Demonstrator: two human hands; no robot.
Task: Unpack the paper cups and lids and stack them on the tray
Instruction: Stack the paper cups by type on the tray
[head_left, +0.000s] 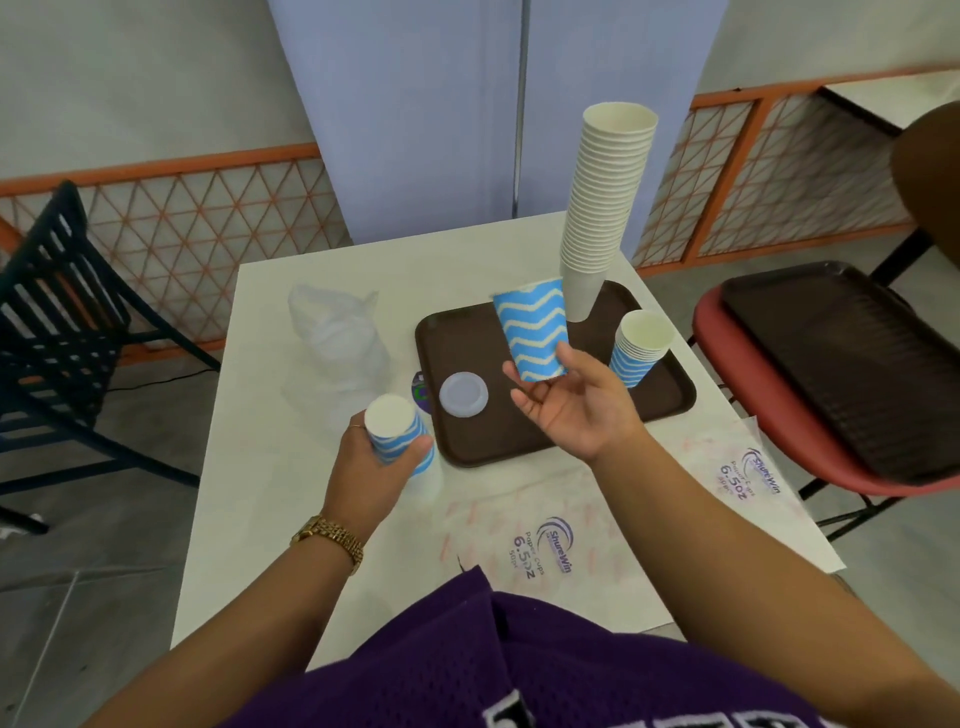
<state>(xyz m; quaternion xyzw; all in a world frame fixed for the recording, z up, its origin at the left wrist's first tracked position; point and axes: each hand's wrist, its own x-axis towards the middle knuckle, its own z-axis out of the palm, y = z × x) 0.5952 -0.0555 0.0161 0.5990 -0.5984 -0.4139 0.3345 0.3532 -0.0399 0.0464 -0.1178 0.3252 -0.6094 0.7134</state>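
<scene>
Stacking is well underway: tall white stack (608, 208), short blue stack (640, 349) and lid (463, 394) sit on your tray (498, 441), while your left hand (376, 467) grips more cups (397, 434) and your right hand (574, 402) pinches one blue cup (532, 330).

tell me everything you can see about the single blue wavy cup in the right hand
The single cup looks like paper, blue with cream zigzag waves around its wall. It tapers toward its base, and it is tilted, wide mouth up and away from the camera. The right hand holds it by the lower end, fingertips on the wall near the base. It hangs in the air above the brown tray, in front of the tall white cup stack.
</scene>
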